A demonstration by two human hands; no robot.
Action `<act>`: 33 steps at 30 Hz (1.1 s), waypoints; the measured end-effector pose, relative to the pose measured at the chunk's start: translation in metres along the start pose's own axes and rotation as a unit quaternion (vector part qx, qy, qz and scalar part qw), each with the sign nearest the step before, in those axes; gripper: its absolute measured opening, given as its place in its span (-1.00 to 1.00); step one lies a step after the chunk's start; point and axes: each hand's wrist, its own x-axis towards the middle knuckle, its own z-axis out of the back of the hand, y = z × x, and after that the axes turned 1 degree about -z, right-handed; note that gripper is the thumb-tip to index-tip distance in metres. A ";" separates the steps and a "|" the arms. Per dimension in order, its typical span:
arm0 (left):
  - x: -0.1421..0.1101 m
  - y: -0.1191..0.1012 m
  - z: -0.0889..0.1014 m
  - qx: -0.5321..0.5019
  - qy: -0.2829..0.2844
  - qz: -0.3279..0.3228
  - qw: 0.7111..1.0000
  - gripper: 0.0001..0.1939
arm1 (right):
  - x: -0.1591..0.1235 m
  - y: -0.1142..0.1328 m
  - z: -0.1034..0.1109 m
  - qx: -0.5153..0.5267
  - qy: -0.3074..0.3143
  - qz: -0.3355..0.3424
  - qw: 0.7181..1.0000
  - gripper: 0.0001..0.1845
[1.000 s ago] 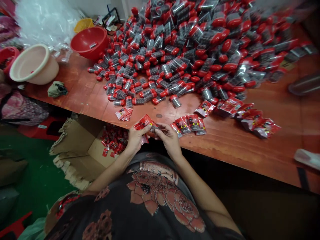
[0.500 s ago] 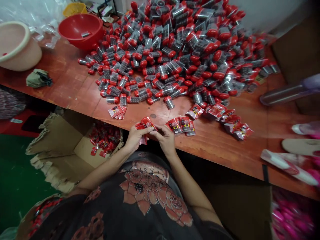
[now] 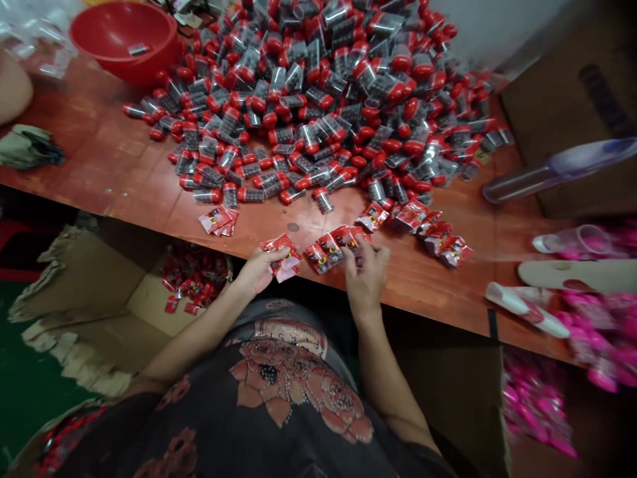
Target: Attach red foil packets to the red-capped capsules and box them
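My left hand (image 3: 256,271) is closed on a few red sachets (image 3: 283,247), fanned a little over the table's front edge. To its right, a short overlapping row of red sachets (image 3: 323,253) lies on the table. My right hand (image 3: 367,282) is over the right end of this row, its fingers apart and at the sachets; no sachet is plainly gripped in it. A small stack of red sachets (image 3: 217,219) rests farther left. Behind everything rises a large heap of clear tubes (image 3: 298,159) with red caps and dark contents.
More red sachets (image 3: 442,242) lie to the right. A red bowl (image 3: 124,40) stands back left, near a crumpled cloth (image 3: 27,146). Below the edge, a torn cardboard box (image 3: 119,332) contains red packets. Pink items (image 3: 597,332) and a clear tube (image 3: 522,182) are at right.
My right hand has parted from the left and moved right, onto the row of sachets. The left hand keeps its sachets. The view has turned rightward.
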 end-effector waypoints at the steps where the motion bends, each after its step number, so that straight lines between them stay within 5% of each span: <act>1: 0.001 0.002 -0.001 0.002 -0.004 -0.018 1.000 -0.82 | -0.005 0.009 -0.008 0.034 0.033 0.021 0.999 -0.56; 4: 0.003 0.004 -0.002 0.009 -0.015 -0.072 0.997 -0.79 | -0.015 0.035 -0.037 0.154 0.163 0.056 0.973 -0.59; 7: 0.004 0.000 0.003 0.011 -0.010 -0.117 0.993 -0.71 | -0.013 0.050 -0.060 0.186 0.199 0.069 0.960 -0.63; 15: 0.016 -0.018 0.016 -0.014 -0.034 -0.141 0.989 -0.69 | 0.041 0.073 -0.063 -0.069 0.310 0.192 0.929 -0.56; 20: 0.020 -0.032 0.018 -0.066 -0.074 -0.121 0.988 -0.77 | 0.094 0.068 -0.062 -0.295 0.165 0.112 0.935 -0.61; 24: 0.018 -0.040 0.021 -0.098 -0.092 -0.076 0.988 -0.84 | 0.107 0.060 -0.072 -0.333 0.197 0.109 0.915 -0.63; 27: 0.017 -0.044 0.024 -0.116 -0.107 -0.052 0.986 -0.87 | 0.088 0.065 -0.072 -0.277 0.208 0.125 0.930 -0.63; 30: 0.018 -0.046 0.029 -0.137 -0.099 -0.044 0.985 -0.90 | 0.050 0.074 -0.062 -0.089 0.231 0.126 0.961 -0.63; 33: 0.018 -0.046 0.032 -0.148 -0.097 -0.031 0.984 -0.91 | 0.008 0.081 -0.050 0.144 0.278 0.025 0.950 -0.60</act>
